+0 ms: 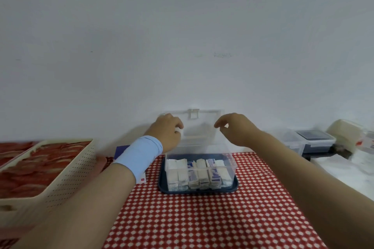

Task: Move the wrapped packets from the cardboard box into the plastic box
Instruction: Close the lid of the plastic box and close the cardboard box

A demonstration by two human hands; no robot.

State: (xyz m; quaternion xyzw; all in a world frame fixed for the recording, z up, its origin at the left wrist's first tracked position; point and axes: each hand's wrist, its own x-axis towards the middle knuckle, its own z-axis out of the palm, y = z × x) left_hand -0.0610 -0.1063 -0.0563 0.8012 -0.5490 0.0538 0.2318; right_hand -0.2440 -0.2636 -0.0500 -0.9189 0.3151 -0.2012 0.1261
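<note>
A clear plastic box (pixel 230 166) stands on a dark blue tray (pixel 162 184), holding a row of several white and blue wrapped packets (pixel 199 174). Its clear lid (pixel 202 127) stands raised against the wall. My left hand (pixel 166 131), with a light blue wristband on the wrist, curls its fingers round the lid's left edge. My right hand (pixel 236 129) hovers at the lid's right side with loosely curled fingers and holds nothing. The cardboard box (pixel 121 151), blue, is mostly hidden behind my left forearm.
A cream perforated basket (pixel 66 176) with red packets stands at the left. Clear containers (pixel 309 141) and white wrapped goods (pixel 348 133) sit at the right. A red and white patterned cloth (pixel 202 218) covers the table in front.
</note>
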